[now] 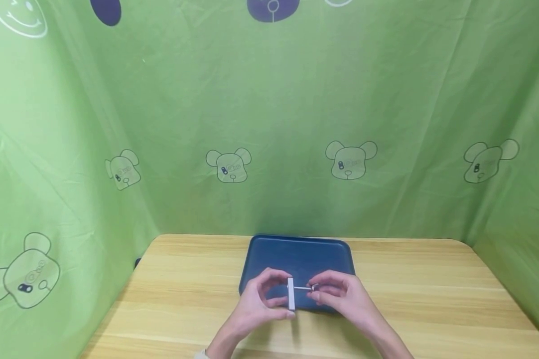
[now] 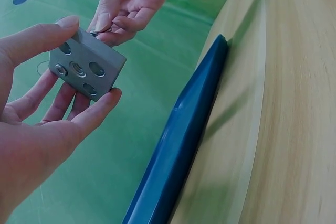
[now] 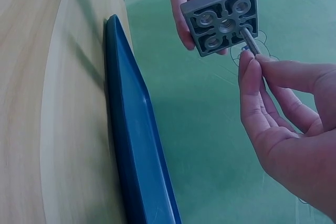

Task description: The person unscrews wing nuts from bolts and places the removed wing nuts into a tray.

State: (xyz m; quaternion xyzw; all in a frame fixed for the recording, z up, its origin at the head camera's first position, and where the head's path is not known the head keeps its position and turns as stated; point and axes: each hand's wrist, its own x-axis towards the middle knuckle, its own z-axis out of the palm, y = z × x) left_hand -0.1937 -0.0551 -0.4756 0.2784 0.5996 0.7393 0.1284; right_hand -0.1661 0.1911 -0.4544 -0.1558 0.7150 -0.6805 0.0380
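Observation:
My left hand [image 1: 261,300] holds a square grey metal plate [image 2: 87,57] upright by its edges, thumb on one edge and fingertips on the opposite one. The plate has a centre hole and a hole at each corner; its other face shows ribs in the right wrist view. A threaded bolt [image 3: 251,41] runs through one corner hole, with its round head [image 2: 61,70] showing on the smooth face. Thumb and fingers of my right hand [image 1: 343,293] pinch a small metal piece [image 1: 314,287] at the bolt's free end; the fingertips mostly hide it.
Below and beyond the hands, a dark blue tray [image 1: 298,253] lies on the light wooden table [image 1: 413,289]. A green curtain [image 1: 287,109] printed with bear heads surrounds the table at the back and both sides.

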